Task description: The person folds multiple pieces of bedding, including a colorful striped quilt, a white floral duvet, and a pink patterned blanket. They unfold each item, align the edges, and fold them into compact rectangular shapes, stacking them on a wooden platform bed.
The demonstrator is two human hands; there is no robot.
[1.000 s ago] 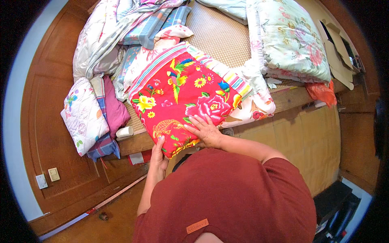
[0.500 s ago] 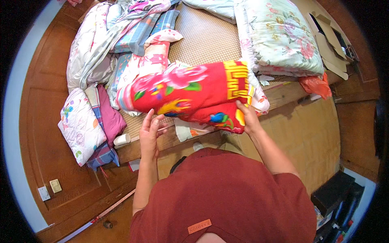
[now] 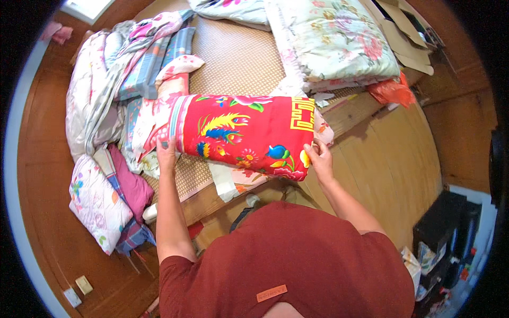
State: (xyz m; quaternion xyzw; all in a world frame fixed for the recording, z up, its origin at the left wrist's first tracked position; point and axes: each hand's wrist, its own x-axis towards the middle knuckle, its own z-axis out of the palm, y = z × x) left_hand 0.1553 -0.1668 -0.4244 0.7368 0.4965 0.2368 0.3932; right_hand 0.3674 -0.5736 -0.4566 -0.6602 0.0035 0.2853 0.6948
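Note:
A plump, pillow-shaped red pillow (image 3: 233,135) with flower and bird motifs spans the space between my hands, over the near edge of the bed. Stripes run across its left end and a yellow fret pattern crosses its right end. My left hand (image 3: 166,155) grips the lower left corner by the stripes, its fingertips partly hidden. At the lower right corner my right hand (image 3: 320,160) pinches the edge between thumb and fingers. Beneath the pillow, pink-and-white floral cloth (image 3: 164,100) lies on the woven mat (image 3: 228,58).
Piled bedding (image 3: 101,90) stands at the left, with a folded white quilt (image 3: 98,204) and a pink cloth (image 3: 130,183) nearer. A thick pale floral quilt (image 3: 344,47) lies far right. Beside it are a red plastic bag (image 3: 392,91) and an open cardboard box (image 3: 405,37).
My left hand has moved from open below the pillow onto its left end. The pillow has turned flatter toward me and looks straighter. The view has shifted.

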